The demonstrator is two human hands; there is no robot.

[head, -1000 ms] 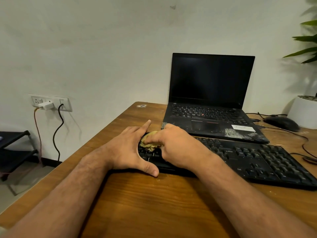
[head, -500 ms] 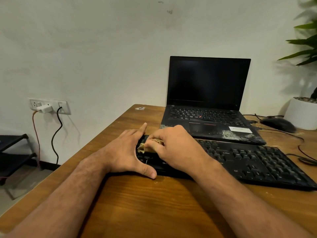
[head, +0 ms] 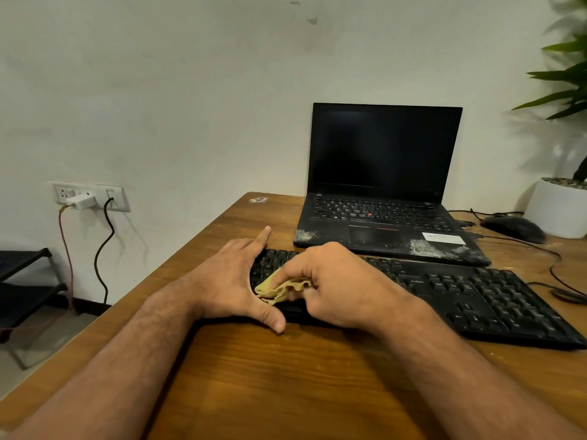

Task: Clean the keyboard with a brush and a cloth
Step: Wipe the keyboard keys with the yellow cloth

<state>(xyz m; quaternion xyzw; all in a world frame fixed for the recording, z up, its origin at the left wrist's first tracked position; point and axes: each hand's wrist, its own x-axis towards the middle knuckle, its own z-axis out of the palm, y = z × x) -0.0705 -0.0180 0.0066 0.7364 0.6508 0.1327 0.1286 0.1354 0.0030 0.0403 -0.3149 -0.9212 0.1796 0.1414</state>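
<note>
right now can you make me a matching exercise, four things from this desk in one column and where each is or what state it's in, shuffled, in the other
Things:
1. cloth
2. laptop
3. mouse
4. left hand

Places or states:
A. lid up, screen dark
B. pinched by the right hand on the keyboard
C. beside the white plant pot
D. fingers straight, bracing the keyboard's left end

Pairs: 1-B, 2-A, 3-C, 4-D

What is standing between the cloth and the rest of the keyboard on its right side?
Nothing visible: the right hand holds the cloth on the keyboard, whose keys rightward lie bare.
</note>
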